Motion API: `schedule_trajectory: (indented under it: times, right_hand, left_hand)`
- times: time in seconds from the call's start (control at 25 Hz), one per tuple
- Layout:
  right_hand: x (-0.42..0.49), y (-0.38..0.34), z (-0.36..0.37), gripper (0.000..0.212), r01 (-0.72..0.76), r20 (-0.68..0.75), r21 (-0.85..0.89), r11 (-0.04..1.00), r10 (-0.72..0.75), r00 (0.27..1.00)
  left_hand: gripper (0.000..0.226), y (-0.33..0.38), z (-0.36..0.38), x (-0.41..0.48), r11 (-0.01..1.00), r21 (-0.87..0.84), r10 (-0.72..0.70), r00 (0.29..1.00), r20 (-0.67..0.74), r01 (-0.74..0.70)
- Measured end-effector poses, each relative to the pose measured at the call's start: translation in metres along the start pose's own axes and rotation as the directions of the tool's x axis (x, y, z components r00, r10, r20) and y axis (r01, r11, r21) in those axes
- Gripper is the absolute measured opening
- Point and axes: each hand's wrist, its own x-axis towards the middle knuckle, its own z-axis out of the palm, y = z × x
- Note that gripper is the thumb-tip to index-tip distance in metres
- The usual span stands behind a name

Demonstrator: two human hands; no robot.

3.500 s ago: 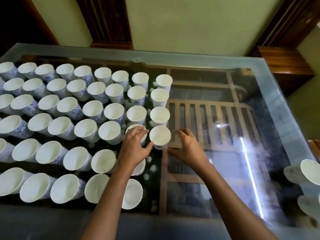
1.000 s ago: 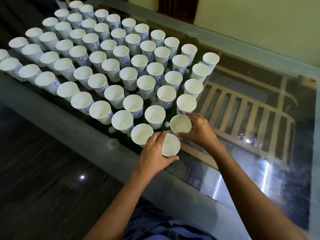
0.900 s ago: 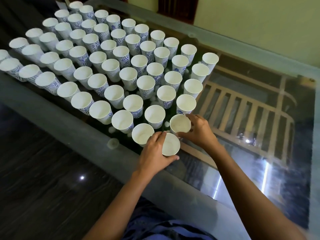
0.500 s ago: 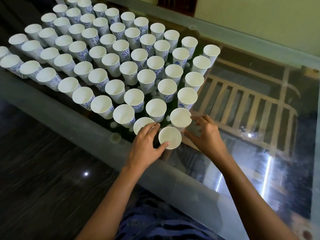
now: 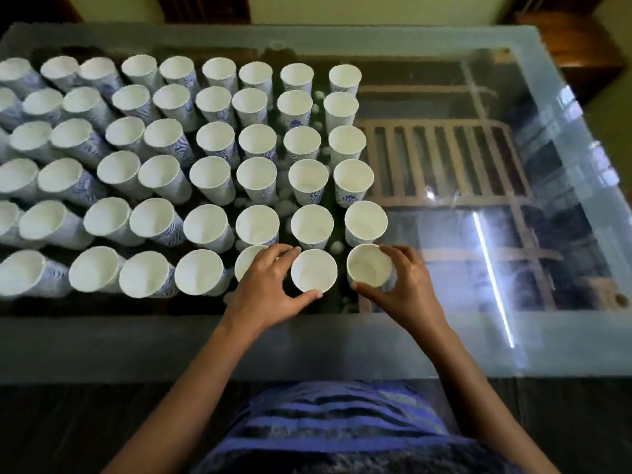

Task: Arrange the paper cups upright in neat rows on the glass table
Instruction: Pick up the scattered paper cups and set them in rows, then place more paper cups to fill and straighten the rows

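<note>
Several white paper cups with blue patterns stand upright in rows across the left and middle of the glass table (image 5: 513, 340). In the nearest row, my left hand (image 5: 270, 285) curls its thumb and fingers round one cup (image 5: 313, 270). My right hand (image 5: 405, 285) holds the cup beside it (image 5: 368, 265), at the row's right end, thumb in front and fingers behind. Another cup (image 5: 247, 261) is partly hidden behind my left hand.
The table's right half shows a wooden slatted shelf (image 5: 441, 159) beneath the glass and a bright light streak (image 5: 492, 278). A wooden cabinet (image 5: 567, 39) stands at the far right corner. My striped clothing (image 5: 335, 425) presses near the table's front edge.
The view has swung round to face the table square on. Both hands stay at the front right corner of the cup block, each now holding a cup in the nearest row.
</note>
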Motion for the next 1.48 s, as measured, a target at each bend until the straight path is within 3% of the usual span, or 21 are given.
schedule_trajectory:
  times: [0.24,0.6,1.0,1.28,1.48]
  right_hand:
    - [0.001,-0.002,0.012,0.072,-0.059,-0.038,0.006,0.998,0.059,0.998]
    - [-0.007,0.007,0.006,0.078,-0.013,0.065,-0.059,0.998,0.017,0.998]
    - [-0.006,0.007,0.0,0.087,0.006,0.065,-0.056,0.998,-0.003,0.998]
    - [0.041,-0.006,-0.005,0.075,0.054,-0.011,-0.072,0.996,-0.055,0.998]
    - [0.08,-0.009,0.004,0.077,0.033,0.069,-0.109,0.993,-0.025,0.997]
  left_hand:
    - [0.078,0.002,0.012,0.007,0.996,-0.081,0.052,0.997,0.047,-0.048]
    - [0.072,-0.002,0.017,0.012,0.996,-0.085,0.041,0.998,0.051,-0.036]
    - [0.076,0.0,0.016,0.009,0.995,-0.072,0.079,0.994,0.076,-0.073]
    - [0.059,0.0,0.005,0.045,0.998,-0.052,0.03,0.996,-0.082,-0.035]
    - [0.068,0.002,0.013,0.084,0.999,-0.031,0.007,1.0,-0.009,-0.007]
